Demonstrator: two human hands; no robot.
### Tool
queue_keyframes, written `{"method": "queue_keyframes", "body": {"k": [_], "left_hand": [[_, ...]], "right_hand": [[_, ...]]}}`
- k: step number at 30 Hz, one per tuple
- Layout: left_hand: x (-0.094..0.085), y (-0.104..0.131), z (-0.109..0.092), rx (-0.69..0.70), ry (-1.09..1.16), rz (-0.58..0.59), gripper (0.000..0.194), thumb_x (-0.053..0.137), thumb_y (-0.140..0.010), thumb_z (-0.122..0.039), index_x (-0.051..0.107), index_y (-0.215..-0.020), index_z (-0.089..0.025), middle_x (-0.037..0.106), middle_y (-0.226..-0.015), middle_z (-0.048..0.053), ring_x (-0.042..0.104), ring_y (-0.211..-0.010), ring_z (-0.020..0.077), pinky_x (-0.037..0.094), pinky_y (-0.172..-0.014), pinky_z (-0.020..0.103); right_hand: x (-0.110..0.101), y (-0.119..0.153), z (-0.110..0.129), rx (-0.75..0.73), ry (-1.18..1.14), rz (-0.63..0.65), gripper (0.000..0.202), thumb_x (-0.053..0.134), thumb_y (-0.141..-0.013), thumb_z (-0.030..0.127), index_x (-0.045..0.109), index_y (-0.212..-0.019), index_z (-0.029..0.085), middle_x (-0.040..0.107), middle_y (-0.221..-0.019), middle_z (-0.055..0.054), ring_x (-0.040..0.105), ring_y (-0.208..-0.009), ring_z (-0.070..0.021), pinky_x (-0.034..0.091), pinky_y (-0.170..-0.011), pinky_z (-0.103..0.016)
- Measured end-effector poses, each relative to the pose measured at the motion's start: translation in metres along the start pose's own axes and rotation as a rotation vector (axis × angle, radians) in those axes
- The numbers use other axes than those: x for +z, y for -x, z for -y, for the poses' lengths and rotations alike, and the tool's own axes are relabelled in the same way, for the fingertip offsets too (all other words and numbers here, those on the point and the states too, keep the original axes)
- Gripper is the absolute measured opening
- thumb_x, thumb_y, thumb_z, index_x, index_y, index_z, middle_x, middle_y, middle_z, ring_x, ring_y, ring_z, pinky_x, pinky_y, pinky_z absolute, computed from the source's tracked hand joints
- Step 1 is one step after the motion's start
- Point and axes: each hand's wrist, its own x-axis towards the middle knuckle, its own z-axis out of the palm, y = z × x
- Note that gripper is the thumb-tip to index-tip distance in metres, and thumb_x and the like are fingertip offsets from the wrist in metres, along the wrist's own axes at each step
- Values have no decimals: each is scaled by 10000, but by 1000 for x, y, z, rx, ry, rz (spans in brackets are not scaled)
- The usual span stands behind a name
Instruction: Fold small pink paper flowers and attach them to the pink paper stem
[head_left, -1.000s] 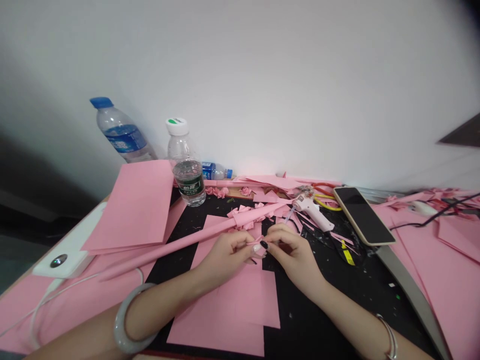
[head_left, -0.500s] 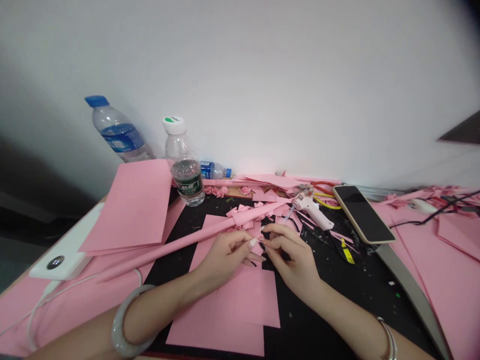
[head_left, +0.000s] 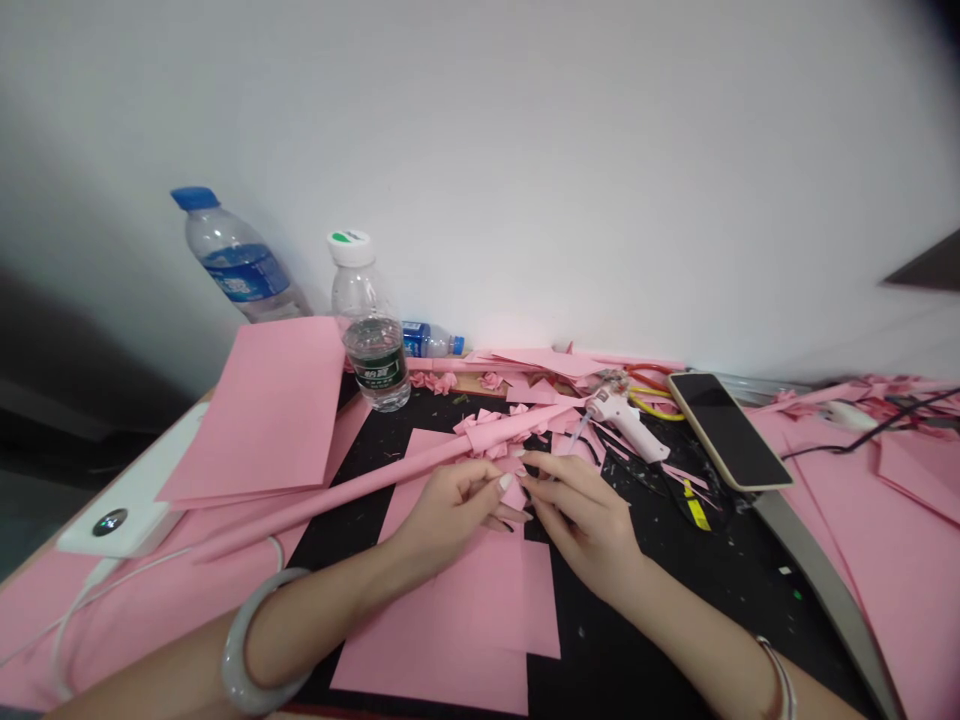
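Note:
My left hand [head_left: 457, 508] and my right hand [head_left: 583, 510] meet over the middle of the black mat [head_left: 622, 620]. Between their fingertips is a small piece of pink paper [head_left: 514, 490], pinched from both sides; its exact shape is partly hidden by the fingers. Beneath my left hand lie flat pink sheets [head_left: 450, 630]. Just beyond the hands, a long rolled pink paper tube [head_left: 390, 468] runs diagonally, with several folded pink paper flowers [head_left: 487, 450] beside its upper end. A white glue gun [head_left: 626, 422] rests to the right of that end.
A clear water bottle [head_left: 375, 350] stands at the back left, near a blue-capped bottle [head_left: 244, 260] and a stack of pink paper [head_left: 259, 410]. A white power bank [head_left: 120, 520] with a cable lies far left. At right are a phone [head_left: 729, 430] and more pink sheets [head_left: 885, 540].
The fingers of my right hand have shifted slightly around the small pink paper, a little more of which now shows. My left hand stays nearly still.

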Motion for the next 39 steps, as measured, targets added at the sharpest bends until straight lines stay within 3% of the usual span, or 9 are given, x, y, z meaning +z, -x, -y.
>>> {"method": "queue_keyframes", "body": {"k": [6,18,23,27,30,32,33,36,39], "left_hand": [[-4,-5,2,-68,122,-17,253,636,-800,-407,618,-828,-157,703,-792,25,732,-735,209,576,-692,317],[-5,-8,3,-49,212,20,294,758,-718,-382,654,-863,-149,736,-786,34,729,-749,192,570,-731,297],[-5,-8,-2,-40,220,26,343,777,-688,-382,675,-903,-136,746,-791,50,722,-717,185,570,-734,303],[-4,-5,-7,-18,143,52,269,741,-721,-384,691,-780,-127,732,-736,47,707,-676,169,567,-709,288],[-3,-3,-7,-7,59,121,231,703,-752,-358,703,-795,-131,718,-695,38,694,-649,167,563,-671,286],[-3,-1,-4,-10,2,184,194,664,-782,-324,711,-829,-142,714,-689,31,689,-644,167,560,-663,290],[-3,-1,-3,-11,-31,211,174,640,-800,-305,711,-821,-147,713,-690,30,687,-647,165,558,-663,290],[-4,-1,0,-7,-111,253,168,596,-826,-261,701,-745,-157,712,-673,25,684,-655,162,552,-663,280],[-3,-1,-1,-30,-111,251,162,654,-788,-278,686,-680,-160,708,-641,21,680,-635,164,551,-653,273]], "right_hand": [[-2,0,0,-60,77,137,352,489,-835,10,594,-1148,133,610,-1237,-173,601,-1067,-251,533,-872,-393],[-4,1,0,-56,103,258,422,413,-813,-8,545,-1192,121,524,-1353,-185,544,-1125,-283,515,-906,-449],[-4,1,-2,-5,23,233,479,387,-819,-28,535,-1224,181,517,-1354,-135,541,-1082,-246,504,-885,-411],[-5,2,-3,127,-20,169,452,423,-869,51,447,-1299,185,559,-1240,-136,552,-1053,-238,491,-863,-390],[-8,-1,-2,261,-41,164,292,483,-879,132,480,-1166,183,600,-974,-81,566,-792,-190,488,-684,-313],[-9,-3,0,309,-43,238,72,510,-879,167,510,-944,197,561,-786,-21,518,-661,-161,439,-589,-273],[-9,-5,1,321,-45,290,54,514,-882,180,490,-840,204,530,-716,2,494,-618,-150,410,-557,-260],[-10,-9,3,320,-94,405,239,456,-920,181,404,-689,213,470,-615,32,442,-546,-127,354,-508,-239],[-9,-9,4,286,-125,409,294,385,-938,145,369,-653,215,441,-588,40,427,-528,-120,343,-508,-233]]}}
